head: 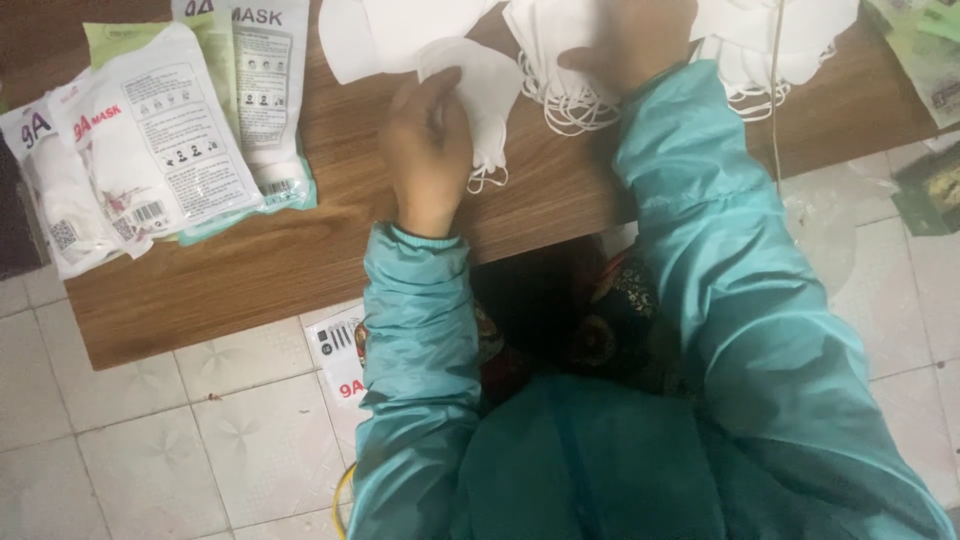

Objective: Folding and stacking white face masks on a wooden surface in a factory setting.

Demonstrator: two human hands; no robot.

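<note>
1. Your left hand [428,150] has a pinching grip on one white mask [485,95], lying on the table [300,250] by the stack. Keep its ear loops untangled.
2. Your right hand [625,45] is pressed onto the mask pile [550,70]; hold it steady.
3. Filled packets [150,150] sit well left, not in the way.

Low brown wood-grain bench [300,250] spans the upper frame, its front edge running slightly aslant. Beneath and around it, a floor of pale square ceramic tiles [150,450] with faint leaf motifs and grey grout lines. Lighting is soft and even, without hard shadows. No walls or windows in view.
</note>
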